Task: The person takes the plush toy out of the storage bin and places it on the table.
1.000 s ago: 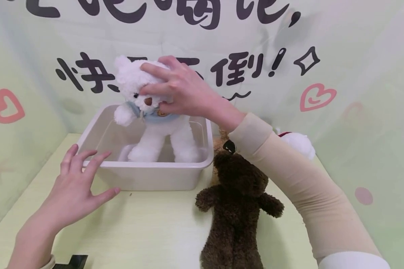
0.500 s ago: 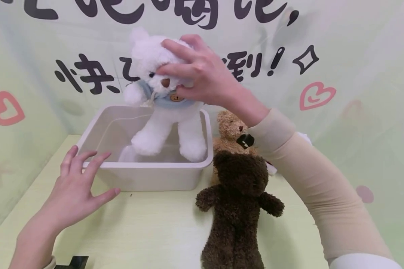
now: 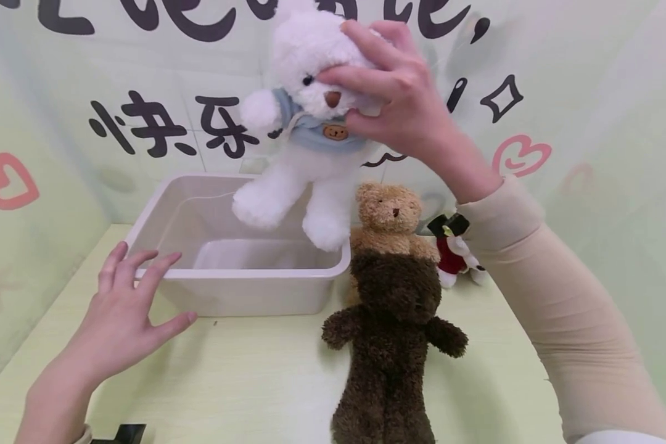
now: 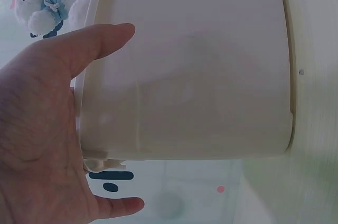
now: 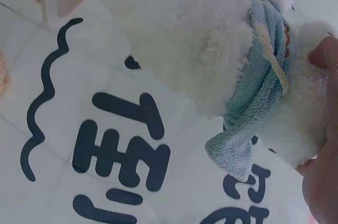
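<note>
My right hand (image 3: 407,92) grips a white teddy bear (image 3: 316,166) by the side of its head, fingers spread over its face. The bear wears a blue scarf-like top (image 5: 259,71) with a small bear badge, and its legs hang over the right part of a pale plastic bin (image 3: 250,295). At the bin's front left corner my left hand (image 3: 119,314) rests by the rim, its fingers over the edge and its thumb apart along the outer wall. In the left wrist view the thumb (image 4: 105,42) lies straight against the bin's side.
A dark brown teddy bear (image 3: 394,345) lies right of the bin, its head overlapping a light brown teddy bear (image 3: 391,209) behind it. Farther right sits a small white plush in red (image 3: 452,256). A printed cloth backdrop (image 3: 161,123) stands behind the table (image 3: 255,376).
My right hand has lifted the white teddy bear up and to the right, out of the bin's middle. The left hand stays at the bin's corner. The plush toys behind the right arm now show.
</note>
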Demonstrator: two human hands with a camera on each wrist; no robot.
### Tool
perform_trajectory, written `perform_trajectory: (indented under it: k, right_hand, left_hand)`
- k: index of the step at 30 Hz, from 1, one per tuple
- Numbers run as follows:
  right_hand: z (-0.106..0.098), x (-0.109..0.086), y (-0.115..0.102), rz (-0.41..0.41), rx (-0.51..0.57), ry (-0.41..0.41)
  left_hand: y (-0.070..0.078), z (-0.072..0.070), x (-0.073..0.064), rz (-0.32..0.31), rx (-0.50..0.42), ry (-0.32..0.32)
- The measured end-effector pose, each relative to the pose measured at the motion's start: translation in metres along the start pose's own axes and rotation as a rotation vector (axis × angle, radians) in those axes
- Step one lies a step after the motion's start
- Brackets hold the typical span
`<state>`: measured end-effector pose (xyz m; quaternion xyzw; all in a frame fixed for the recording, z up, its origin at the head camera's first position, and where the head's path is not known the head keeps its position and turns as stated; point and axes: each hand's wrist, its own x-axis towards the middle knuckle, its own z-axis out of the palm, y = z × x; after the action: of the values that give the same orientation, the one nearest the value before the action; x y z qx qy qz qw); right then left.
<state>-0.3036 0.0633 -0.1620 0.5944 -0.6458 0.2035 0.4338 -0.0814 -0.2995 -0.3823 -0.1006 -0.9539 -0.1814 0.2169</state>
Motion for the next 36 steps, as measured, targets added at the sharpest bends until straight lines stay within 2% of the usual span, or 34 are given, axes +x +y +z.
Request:
perform_trajectory:
  k: [6, 15, 20, 30, 36]
  right_hand:
    - [-0.025, -0.007, 0.006, 0.019, -0.003, 0.120]
    - [-0.050, -0.030, 0.012, 0.043, -0.047, 0.155]
    - [-0.062, -0.040, 0.011, 0.113, -0.059, 0.221]
    - [-0.100, -0.062, -0.013, 0.283, -0.039, 0.261]
    - [-0.118, -0.083, -0.022, 0.342, -0.059, 0.276]
  left_hand:
    - [0.001, -0.001, 0.000, -0.010, 0.011, -0.009]
    - [-0.002, -0.002, -0.001, -0.012, 0.013, -0.009]
    - [-0.004, -0.002, -0.001, -0.006, 0.008, -0.001]
    - [-0.005, -0.003, -0.002, -0.009, 0.021, -0.015]
    - [-0.005, -0.002, -0.002, -0.003, 0.018, -0.009]
